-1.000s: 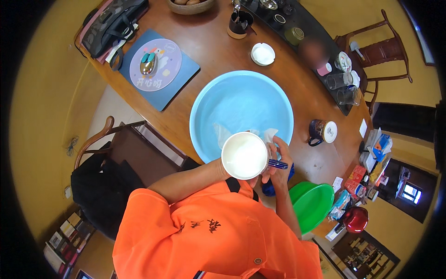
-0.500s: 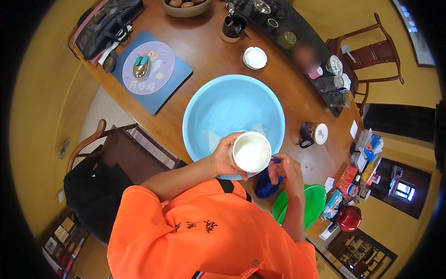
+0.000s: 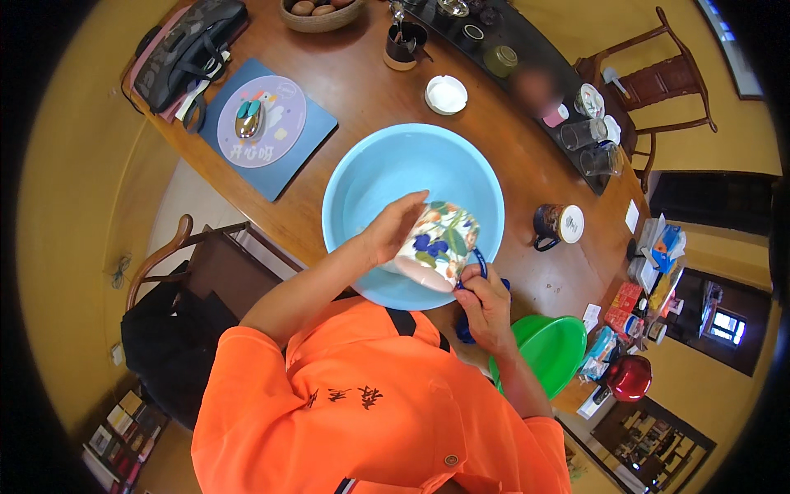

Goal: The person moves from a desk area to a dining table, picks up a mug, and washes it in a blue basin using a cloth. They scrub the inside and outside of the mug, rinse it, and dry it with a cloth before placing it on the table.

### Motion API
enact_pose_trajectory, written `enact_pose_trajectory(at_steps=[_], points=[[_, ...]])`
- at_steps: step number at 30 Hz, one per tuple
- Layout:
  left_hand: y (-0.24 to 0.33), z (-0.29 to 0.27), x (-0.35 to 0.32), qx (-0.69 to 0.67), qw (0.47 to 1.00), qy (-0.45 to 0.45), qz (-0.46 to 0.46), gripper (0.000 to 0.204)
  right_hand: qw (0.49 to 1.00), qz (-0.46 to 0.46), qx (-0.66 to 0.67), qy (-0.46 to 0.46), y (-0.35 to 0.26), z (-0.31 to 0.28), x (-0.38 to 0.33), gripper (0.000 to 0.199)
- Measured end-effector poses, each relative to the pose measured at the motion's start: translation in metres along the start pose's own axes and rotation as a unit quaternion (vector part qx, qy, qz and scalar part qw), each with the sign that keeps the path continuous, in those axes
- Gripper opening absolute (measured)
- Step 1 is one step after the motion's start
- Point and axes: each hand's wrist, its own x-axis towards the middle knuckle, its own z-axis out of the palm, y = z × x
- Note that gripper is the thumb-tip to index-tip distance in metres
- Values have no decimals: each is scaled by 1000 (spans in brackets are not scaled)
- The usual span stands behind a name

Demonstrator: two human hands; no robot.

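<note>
A white mug [image 3: 440, 243] with a painted pattern of green leaves, blue fruit and orange blooms is tilted over a light blue basin [image 3: 332, 193], its pale base toward me and its mouth turned away. My right hand [image 3: 487, 306] is closed on the mug's blue handle. Along the mug's left side lies my left hand [image 3: 391, 230], gripping it near the rim; some of its fingers are hidden behind the mug. The basin stands on the wooden table, and part of its inside is covered by the mug and my left hand.
A green basin [image 3: 568, 350] sits beside my right forearm, with a dark blue thing partly hidden nearby. Right of the blue basin stands a dark lidded mug [image 3: 550, 226]. Beyond it are a white ashtray-like dish [image 3: 446, 95] and a black tray [image 3: 568, 82] with glasses.
The mug has tipped over, so its patterned outside and base show instead of its white inside. My left hand has moved up its side, and my right hand now pinches the handle.
</note>
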Motion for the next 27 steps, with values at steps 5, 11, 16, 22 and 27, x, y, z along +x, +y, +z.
enact_pose_trajectory(at_steps=[5, 11, 16, 22, 27], points=[[-2, -45, 8, 538, 806, 194, 154, 26, 972, -84, -187, 113, 10, -8, -4, 17], [-25, -37, -5, 884, 429, 110, 151, 34, 943, -123, -242, 191, 17, -15, -3, 17], [-35, -36, -9, 828, 501, 103, 230, 42, 973, -41, -120, 193, 16, -10, -5, 12], [-29, 5, -25, 531, 788, 63, 305, 45, 856, 199, 454, 146, 29, 10, -11, 29], [-39, 7, -33, 420, 849, 40, 318, 44, 784, 254, 556, 108, 11, 14, -9, 34]])
